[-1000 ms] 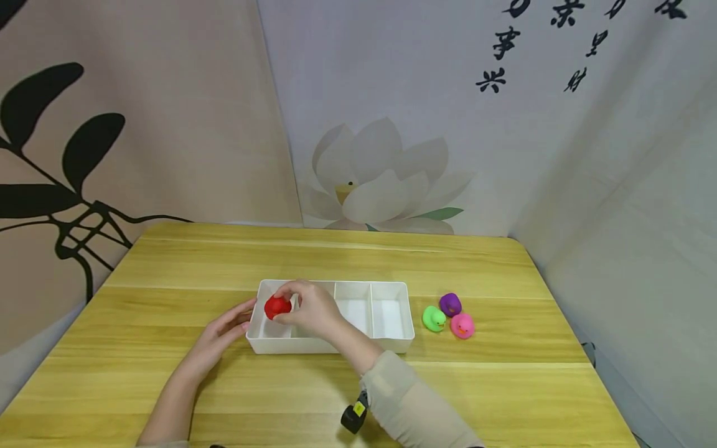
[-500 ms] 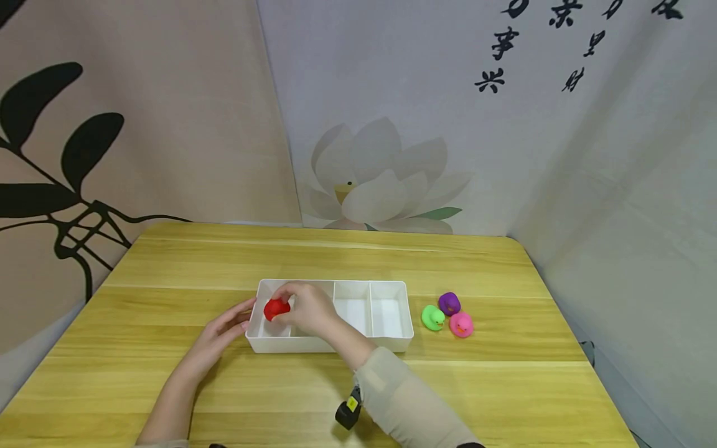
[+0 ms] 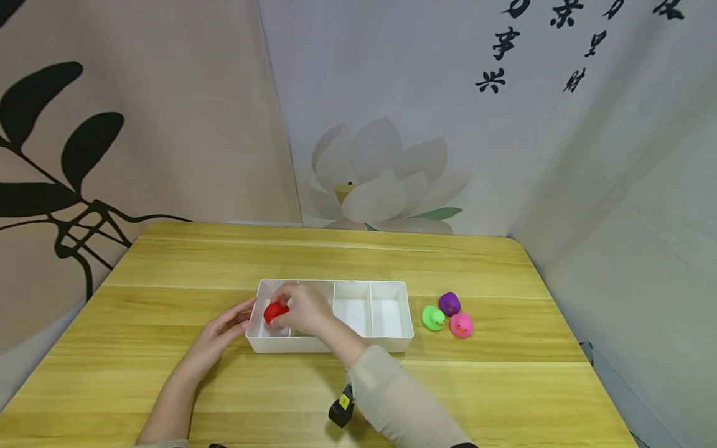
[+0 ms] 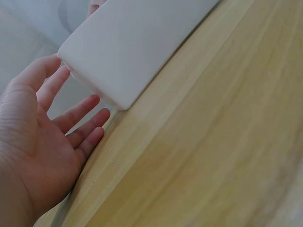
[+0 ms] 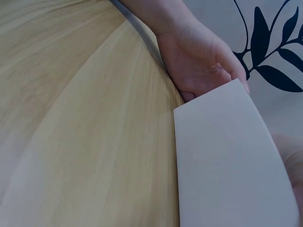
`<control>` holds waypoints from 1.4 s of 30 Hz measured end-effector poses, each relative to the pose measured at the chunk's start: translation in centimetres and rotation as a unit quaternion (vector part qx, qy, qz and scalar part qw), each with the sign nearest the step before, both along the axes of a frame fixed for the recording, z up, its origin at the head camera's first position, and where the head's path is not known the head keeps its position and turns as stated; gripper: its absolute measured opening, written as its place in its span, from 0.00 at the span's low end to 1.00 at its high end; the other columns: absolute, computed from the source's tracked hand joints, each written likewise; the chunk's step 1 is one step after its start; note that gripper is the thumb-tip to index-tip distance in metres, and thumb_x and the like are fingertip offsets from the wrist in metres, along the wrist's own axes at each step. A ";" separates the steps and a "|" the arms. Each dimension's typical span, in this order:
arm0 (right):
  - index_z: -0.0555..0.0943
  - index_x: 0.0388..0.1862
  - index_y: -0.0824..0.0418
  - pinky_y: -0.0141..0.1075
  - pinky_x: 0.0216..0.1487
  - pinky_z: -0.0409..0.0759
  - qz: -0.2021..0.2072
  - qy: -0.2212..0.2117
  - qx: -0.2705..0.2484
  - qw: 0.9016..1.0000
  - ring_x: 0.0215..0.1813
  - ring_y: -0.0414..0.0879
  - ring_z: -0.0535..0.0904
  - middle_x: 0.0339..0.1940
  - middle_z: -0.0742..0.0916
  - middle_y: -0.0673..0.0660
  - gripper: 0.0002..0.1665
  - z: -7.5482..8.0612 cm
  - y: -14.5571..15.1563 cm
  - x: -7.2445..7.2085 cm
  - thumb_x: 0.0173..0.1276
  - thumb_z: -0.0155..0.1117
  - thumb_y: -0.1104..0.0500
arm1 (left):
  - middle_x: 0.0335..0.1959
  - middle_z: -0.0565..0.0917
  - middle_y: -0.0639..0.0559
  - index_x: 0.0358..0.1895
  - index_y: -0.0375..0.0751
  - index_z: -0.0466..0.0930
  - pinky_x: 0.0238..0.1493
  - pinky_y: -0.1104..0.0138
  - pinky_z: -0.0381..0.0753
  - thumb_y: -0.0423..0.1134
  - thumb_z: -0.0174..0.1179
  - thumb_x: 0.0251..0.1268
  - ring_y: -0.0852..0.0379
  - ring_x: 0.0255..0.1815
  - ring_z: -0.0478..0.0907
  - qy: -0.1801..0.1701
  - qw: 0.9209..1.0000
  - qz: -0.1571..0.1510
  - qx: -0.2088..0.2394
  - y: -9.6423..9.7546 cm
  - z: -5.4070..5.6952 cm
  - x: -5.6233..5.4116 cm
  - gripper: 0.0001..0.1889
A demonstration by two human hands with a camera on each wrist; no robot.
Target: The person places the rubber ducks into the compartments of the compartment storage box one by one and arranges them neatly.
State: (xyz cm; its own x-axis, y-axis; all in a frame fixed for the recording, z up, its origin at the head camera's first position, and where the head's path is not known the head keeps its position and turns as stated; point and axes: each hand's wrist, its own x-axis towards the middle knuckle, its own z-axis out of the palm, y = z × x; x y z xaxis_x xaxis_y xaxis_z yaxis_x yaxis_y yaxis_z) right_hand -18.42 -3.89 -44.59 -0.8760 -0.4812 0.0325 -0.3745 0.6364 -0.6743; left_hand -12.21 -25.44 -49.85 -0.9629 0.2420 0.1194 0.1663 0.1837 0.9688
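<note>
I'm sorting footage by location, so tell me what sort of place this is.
Probably an indoor tabletop filming corner: a yellow wood-grain table, a pale lotus-printed backdrop behind it, and a small black boxy device, apparently a wrist camera.

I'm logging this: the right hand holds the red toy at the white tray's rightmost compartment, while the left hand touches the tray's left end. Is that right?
No: the head view shows the right hand holding the red toy at the leftmost compartment of the white tray, not the rightmost, while the left hand touches the tray's left end.
</note>
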 end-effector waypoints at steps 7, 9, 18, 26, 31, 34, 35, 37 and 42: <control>0.81 0.33 0.47 0.27 0.32 0.69 0.001 0.008 0.029 1.000 0.32 0.34 0.72 0.27 0.78 0.39 0.17 0.0 -0.3 -0.3 0.46 0.81 0.54 | 0.62 0.70 0.31 0.70 0.35 0.63 0.52 0.71 0.73 0.35 0.50 0.74 0.58 0.58 0.72 0.001 1.000 -0.003 0.004 0.0 -0.1 0.0 0.24; 0.81 0.32 0.47 0.27 0.31 0.69 0.000 0.006 0.031 0.999 0.31 0.34 0.72 0.26 0.78 0.39 0.18 0.0 -0.5 -0.3 0.45 0.81 0.54 | 0.62 0.70 0.31 0.70 0.35 0.63 0.52 0.71 0.72 0.35 0.51 0.74 0.59 0.58 0.72 0.001 1.000 -0.002 0.005 0.0 -0.1 0.0 0.24; 0.80 0.30 0.48 0.28 0.30 0.68 -0.015 -0.015 0.037 0.999 0.29 0.35 0.72 0.24 0.78 0.40 0.19 0.2 -0.8 -0.4 0.42 0.83 0.54 | 0.62 0.70 0.30 0.70 0.34 0.63 0.51 0.72 0.73 0.35 0.50 0.74 0.60 0.57 0.72 0.007 1.000 0.000 0.005 0.1 0.0 0.0 0.24; 0.79 0.27 0.47 0.30 0.27 0.68 -0.028 -0.020 0.056 0.998 0.27 0.36 0.71 0.22 0.77 0.40 0.20 0.2 -1.2 -0.5 0.40 0.84 0.55 | 0.60 0.70 0.27 0.69 0.31 0.62 0.51 0.73 0.72 0.32 0.49 0.74 0.57 0.58 0.73 0.020 1.000 -0.001 0.006 0.2 0.0 0.0 0.23; 0.80 0.26 0.47 0.30 0.28 0.69 -0.030 -0.022 0.070 0.997 0.28 0.36 0.72 0.22 0.78 0.40 0.18 0.1 -1.4 -0.5 0.41 0.84 0.54 | 0.60 0.70 0.27 0.69 0.31 0.62 0.51 0.73 0.71 0.32 0.49 0.74 0.58 0.58 0.72 0.022 1.000 -0.004 0.005 0.2 0.1 0.0 0.23; 0.80 0.26 0.47 0.30 0.30 0.69 -0.032 -0.025 0.077 0.996 0.29 0.35 0.72 0.23 0.78 0.40 0.16 0.1 -1.5 -0.5 0.44 0.83 0.54 | 0.61 0.71 0.28 0.70 0.32 0.62 0.52 0.74 0.71 0.33 0.49 0.74 0.60 0.58 0.72 0.016 1.000 -0.001 0.003 0.2 0.0 0.0 0.24; 0.81 0.26 0.47 0.30 0.30 0.69 -0.033 -0.027 0.079 0.996 0.29 0.35 0.72 0.24 0.78 0.40 0.15 0.1 -1.5 -0.5 0.44 0.82 0.54 | 0.61 0.70 0.28 0.70 0.32 0.62 0.52 0.74 0.71 0.33 0.49 0.74 0.60 0.58 0.72 0.015 1.000 -0.001 0.002 0.2 0.0 0.0 0.24; 0.81 0.26 0.47 0.31 0.30 0.69 -0.035 -0.027 0.083 0.996 0.29 0.35 0.72 0.24 0.78 0.40 0.15 0.1 -1.6 -0.5 0.45 0.82 0.54 | 0.61 0.70 0.28 0.70 0.33 0.63 0.52 0.74 0.71 0.34 0.49 0.74 0.60 0.58 0.72 0.013 1.000 0.001 0.000 0.2 -0.1 0.0 0.24; 0.80 0.25 0.46 0.31 0.31 0.69 -0.040 -0.032 0.082 0.995 0.30 0.36 0.72 0.24 0.78 0.40 0.15 0.1 -1.5 -0.5 0.45 0.82 0.54 | 0.61 0.70 0.29 0.69 0.33 0.63 0.52 0.74 0.70 0.34 0.50 0.73 0.57 0.59 0.72 0.011 1.000 0.002 0.002 0.1 -0.2 0.0 0.24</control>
